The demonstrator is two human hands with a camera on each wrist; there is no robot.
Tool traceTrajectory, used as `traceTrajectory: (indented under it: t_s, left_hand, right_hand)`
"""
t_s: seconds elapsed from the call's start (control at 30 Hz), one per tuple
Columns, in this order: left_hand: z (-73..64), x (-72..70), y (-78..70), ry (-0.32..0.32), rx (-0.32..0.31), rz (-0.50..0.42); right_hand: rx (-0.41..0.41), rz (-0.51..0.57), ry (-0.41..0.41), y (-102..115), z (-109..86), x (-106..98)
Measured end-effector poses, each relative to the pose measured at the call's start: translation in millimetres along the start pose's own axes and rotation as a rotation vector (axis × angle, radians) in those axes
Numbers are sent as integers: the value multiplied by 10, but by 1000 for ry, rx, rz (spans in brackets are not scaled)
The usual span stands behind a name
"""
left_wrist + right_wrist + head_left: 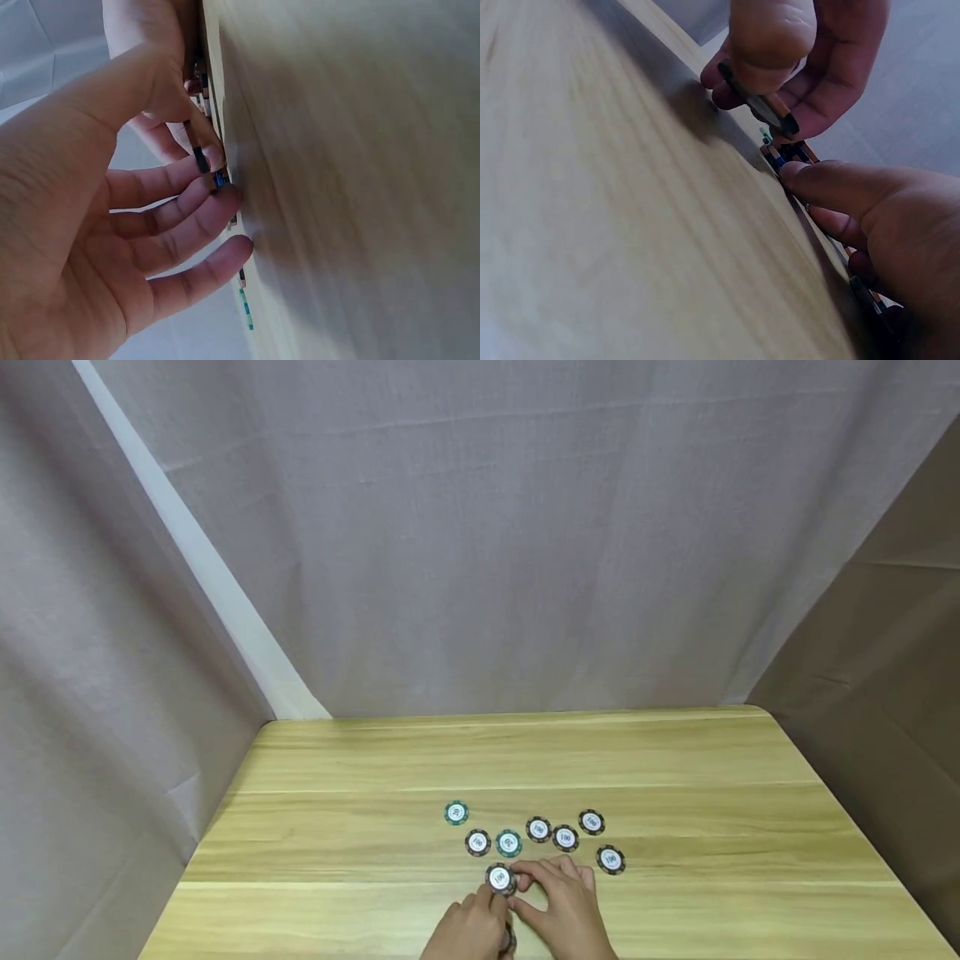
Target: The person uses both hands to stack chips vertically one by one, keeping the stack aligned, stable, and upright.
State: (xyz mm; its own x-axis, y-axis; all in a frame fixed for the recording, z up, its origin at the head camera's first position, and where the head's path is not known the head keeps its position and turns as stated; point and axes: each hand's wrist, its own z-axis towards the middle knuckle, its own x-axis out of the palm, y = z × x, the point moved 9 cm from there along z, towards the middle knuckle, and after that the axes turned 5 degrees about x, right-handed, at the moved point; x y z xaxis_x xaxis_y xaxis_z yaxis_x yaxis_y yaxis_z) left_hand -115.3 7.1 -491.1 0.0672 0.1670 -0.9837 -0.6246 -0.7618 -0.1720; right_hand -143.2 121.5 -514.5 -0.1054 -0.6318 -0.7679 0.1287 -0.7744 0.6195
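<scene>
My left hand [471, 928] pinches a dark poker chip [759, 103] between thumb and finger, tilted on edge above the table. In the head view that chip is partly covered by the hand. Just in front lies a short stack of poker chips [500, 878], its top one black-rimmed with a white centre marked 100. My right hand [564, 902] holds the stack from the right, thumb and index finger at its rim. From the right wrist view, the thumb presses the side of the stack [775, 155]. How many chips the stack has is hard to tell.
Beyond the hands, a green chip [456, 812], another green chip [508, 842] and a black chip [477, 842] lie flat on the wooden table [337, 827]. Several more black chips [566, 837] lie to the right. Grey curtains [480, 568] hang behind the table.
</scene>
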Motion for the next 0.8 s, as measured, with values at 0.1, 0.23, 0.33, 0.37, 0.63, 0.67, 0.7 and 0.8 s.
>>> traceTrajectory:
  t_s: [0.1, 0.23, 0.33, 0.37, 0.63, 0.67, 0.7, 0.8]
  left_hand:
    - [2, -51, -8, -31, 12, -20]
    - [12, -125, -17, -71, 26, 13]
    - [15, -202, -31, -121, 53, 62]
    - [15, -229, -33, -141, 64, 69]
    - [10, -386, 35, -275, 85, 20]
    - [7, -404, 42, -292, 85, 31]
    - [4, -419, 50, -309, 84, 44]
    - [9, -439, 75, -344, 77, 65]
  right_hand:
    - [-2, -7, -5, 8, 0, -3]
    - [-5, -23, -13, 17, -5, -8]
    - [-3, -29, -13, 19, -6, -11]
    - [-2, -31, -13, 19, -7, -13]
    - [-10, -46, -15, 16, -8, -8]
    - [-15, -49, -19, 18, -9, -8]
    - [-20, -49, -23, 20, -10, -8]
    - [-33, -55, -35, 25, -12, -11]
